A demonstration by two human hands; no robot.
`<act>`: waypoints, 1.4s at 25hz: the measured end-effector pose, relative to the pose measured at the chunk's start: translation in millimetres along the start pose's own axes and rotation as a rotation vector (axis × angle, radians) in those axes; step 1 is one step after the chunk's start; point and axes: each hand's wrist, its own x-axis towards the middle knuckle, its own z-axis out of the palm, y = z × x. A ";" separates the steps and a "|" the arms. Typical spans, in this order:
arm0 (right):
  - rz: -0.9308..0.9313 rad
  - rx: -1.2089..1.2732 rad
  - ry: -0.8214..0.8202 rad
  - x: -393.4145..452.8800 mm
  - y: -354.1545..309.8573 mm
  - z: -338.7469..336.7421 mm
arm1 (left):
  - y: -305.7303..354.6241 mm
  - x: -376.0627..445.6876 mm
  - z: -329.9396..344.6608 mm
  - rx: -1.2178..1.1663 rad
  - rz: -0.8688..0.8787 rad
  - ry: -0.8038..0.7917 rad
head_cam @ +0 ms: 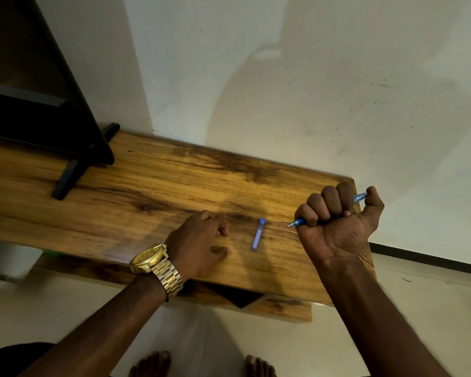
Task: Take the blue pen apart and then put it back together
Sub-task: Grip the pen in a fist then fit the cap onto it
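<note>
Blue plastic pen body [360, 198] sits clenched in right hand's fist [340, 221], tip bare, above wooden table [158, 186]. Blue cap [258, 234] lies off on table. Left hand [201, 240] rests loosely curled, holding nothing. Only uncapped, likely; further disassembly and reassembly remain.

I see the blue pen [299, 221] uncapped, tip pointing left, gripped at the table's [147, 186] right end; its blue cap [258, 234] lies flat just left of it.
</note>
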 end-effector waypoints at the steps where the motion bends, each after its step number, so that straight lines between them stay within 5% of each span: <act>1: 0.003 0.002 0.005 0.0 0.8 -0.2 | -0.3 -0.2 0.3 -0.004 0.000 -0.001; 20: 0.048 -0.007 -0.028 -0.3 3.0 -0.8 | 0.8 3.2 7.3 0.186 0.053 -0.006; 35: 0.059 -0.040 -0.030 -2.7 4.2 0.6 | -16.1 5.4 35.9 0.340 0.021 -0.196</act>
